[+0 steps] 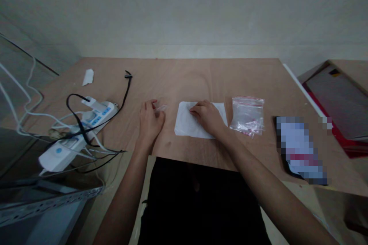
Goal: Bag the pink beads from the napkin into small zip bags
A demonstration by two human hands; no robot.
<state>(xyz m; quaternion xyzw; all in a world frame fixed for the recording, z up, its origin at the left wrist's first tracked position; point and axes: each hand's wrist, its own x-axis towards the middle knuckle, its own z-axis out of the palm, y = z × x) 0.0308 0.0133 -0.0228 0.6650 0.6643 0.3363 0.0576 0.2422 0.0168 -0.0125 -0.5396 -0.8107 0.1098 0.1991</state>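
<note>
My left hand (151,122) rests on the wooden table with its thumb and fingers closed around a small clear plastic bag (161,108), which pokes out to the right. To its right lies a white sheet (184,124) with rounded corners. Over that sheet is my right hand (209,116), its thumb and fingertips pinched together. Whatever the pinch holds, if anything, is too small to make out. Just right of the sheet sits a stack of clear zip-lock bags (247,115) with red seal lines.
A white power strip (100,115) with tangled white cables and a black strap (125,97) lies at left. Behind it is a white paper scrap (88,77). A phone (299,149) with a blurred screen lies at right, near a red-edged box (339,130).
</note>
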